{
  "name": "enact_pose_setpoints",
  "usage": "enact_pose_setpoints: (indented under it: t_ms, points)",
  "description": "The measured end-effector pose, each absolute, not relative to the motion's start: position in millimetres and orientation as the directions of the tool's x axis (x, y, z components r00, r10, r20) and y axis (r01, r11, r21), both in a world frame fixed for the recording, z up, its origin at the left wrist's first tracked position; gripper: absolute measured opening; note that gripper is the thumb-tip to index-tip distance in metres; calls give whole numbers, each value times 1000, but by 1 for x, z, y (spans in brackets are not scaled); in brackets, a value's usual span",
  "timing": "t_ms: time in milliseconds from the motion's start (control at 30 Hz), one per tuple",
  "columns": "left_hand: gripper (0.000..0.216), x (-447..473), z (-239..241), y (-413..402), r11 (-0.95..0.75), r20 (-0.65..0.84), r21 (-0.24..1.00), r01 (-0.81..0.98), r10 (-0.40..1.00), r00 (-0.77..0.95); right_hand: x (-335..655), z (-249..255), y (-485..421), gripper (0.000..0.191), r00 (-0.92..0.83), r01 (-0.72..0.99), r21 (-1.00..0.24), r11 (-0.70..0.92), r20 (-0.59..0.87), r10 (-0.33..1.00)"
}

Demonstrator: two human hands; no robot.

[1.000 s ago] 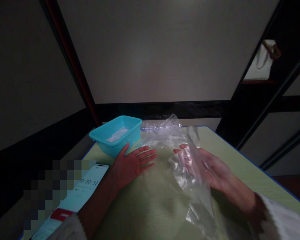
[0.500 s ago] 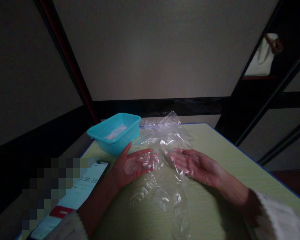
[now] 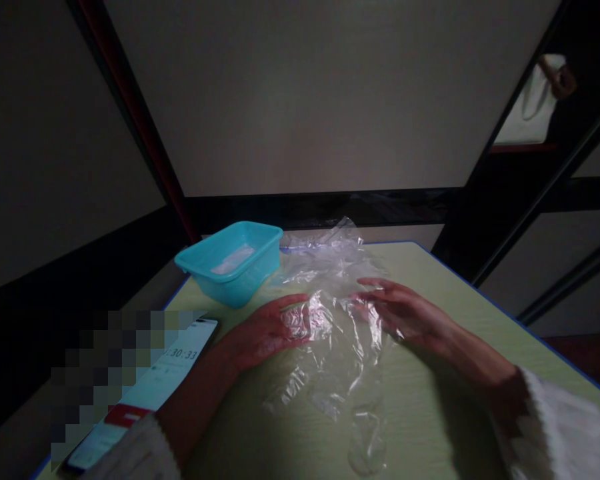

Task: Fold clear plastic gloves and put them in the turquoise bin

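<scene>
A crumpled sheet of clear, thin plastic (image 3: 337, 360) lies across the middle of the table, from its far edge toward me. My left hand (image 3: 273, 330) is at the left side of the plastic, its fingers stretched out and partly covered by shiny folds. On the opposite side, my right hand (image 3: 405, 310) has its fingers extended and apart, with the fingertips among the folds. Neither hand is closed around the plastic. Whether the sheet is a bag or loose film, I cannot tell.
A turquoise plastic basin (image 3: 250, 283) with something whitish inside stands at the back left. A phone (image 3: 167, 370) showing a timer lies left of my left forearm. The pale green table (image 3: 460, 327) has a blue edge. Panels rise behind it, and a white bag (image 3: 533, 110) sits at upper right.
Both hands have rolled from palms turned up to palms facing inward and down. The plastic has bunched up between them, and my right fingers have risen slightly.
</scene>
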State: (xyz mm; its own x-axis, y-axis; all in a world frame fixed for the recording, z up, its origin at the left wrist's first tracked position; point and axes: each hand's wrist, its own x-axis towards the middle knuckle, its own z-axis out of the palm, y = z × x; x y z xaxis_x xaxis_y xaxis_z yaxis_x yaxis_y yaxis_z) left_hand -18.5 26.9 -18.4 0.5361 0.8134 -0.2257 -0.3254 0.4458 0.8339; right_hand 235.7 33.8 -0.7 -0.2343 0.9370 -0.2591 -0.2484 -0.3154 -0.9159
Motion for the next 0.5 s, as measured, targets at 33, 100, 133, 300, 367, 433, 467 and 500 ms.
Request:
enact_pose_setpoints:
  t_ms: [33, 100, 133, 300, 367, 433, 467, 500]
  points:
    - [53, -19, -19, 27, 445, -218, 836, -322, 807, 549, 236, -1, 34, 37, -219, -212, -934, -287, -240, 946]
    - [53, -19, -20, 28, 448, -224, 838, -310, 802, 554, 236, -1, 34, 47, -198, -164, -958, -234, -201, 960]
    - [51, -19, -20, 28, 450, -234, 840, -303, 804, 547, 236, -2, 34, 51, -192, -148, -966, -210, -180, 965]
    - [48, -17, -19, 29, 440, -264, 855, -275, 824, 501, 240, -2, 35, 53, -191, -118, -987, -111, -87, 978]
    - [48, -18, -17, 29, 443, -278, 855, -269, 829, 485, 243, -3, 36, 52, -177, -122, -988, -97, -75, 981]
    - [47, -18, -15, 29, 445, -289, 855, -268, 836, 466, 246, -4, 38, 51, -166, -124, -988, -95, -74, 983]
    - [46, -18, -15, 29, 439, -287, 857, -269, 841, 458, 247, -5, 39, 50, -162, -124, -988, -94, -73, 984]
    - [45, -18, -15, 29, 428, -281, 863, -270, 849, 448, 248, -6, 39, 49, -161, -124, -988, -92, -72, 984]
